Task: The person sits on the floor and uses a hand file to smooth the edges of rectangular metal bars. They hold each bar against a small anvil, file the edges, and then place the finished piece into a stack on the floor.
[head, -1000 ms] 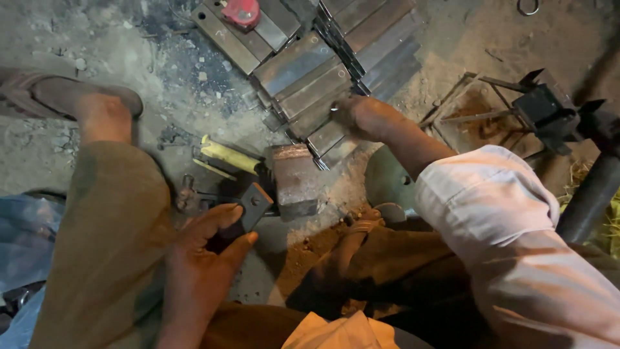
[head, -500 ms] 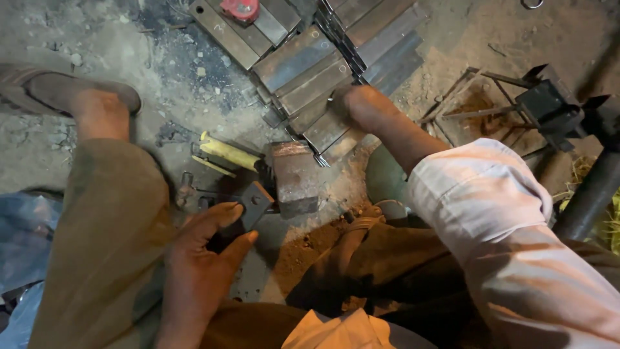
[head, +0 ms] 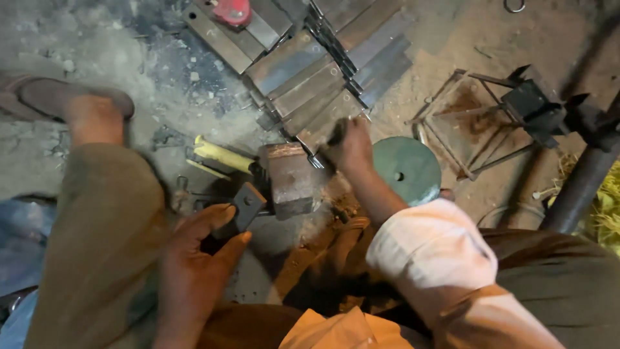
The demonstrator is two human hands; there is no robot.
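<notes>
On bare, gritty ground, seen from the head camera looking down over the person's knees.

Left hand (head: pixel 194 258): lower centre-left, fingers curled around a small dark metal plate with a hole (head: pixel 244 205); thumb and fingertips grasp its lower end, and the plate stands tilted, its upper end just beside the steel block.

Right hand (head: pixel 349 147): centre, fingers clenched on a dark, slim object at the near end of the flat steel bars; what exactly it grips is blurred and cannot be told.

Steel block (head: pixel 290 178): squat, rusty-topped, standing on the ground between the two hands.

Yellow-handled tool (head: pixel 223 155): lying on the ground left of the block, its handle pointing up-left.

Flat steel bars (head: pixel 329 71): several grey strips laid side by side in a slanting row, upper centre.

Red object (head: pixel 231 10): resting on the bars at the top edge, partly cut off.

Green round disc (head: pixel 407 169): flat, with a centre hole, just right of the right forearm.

Metal frame (head: pixel 465 123): rusty rod construction, right of the disc.

Dark pipe (head: pixel 581 187): slanting at the far right edge.

Sandalled foot (head: pixel 71 103): upper left, on the ground.
</notes>
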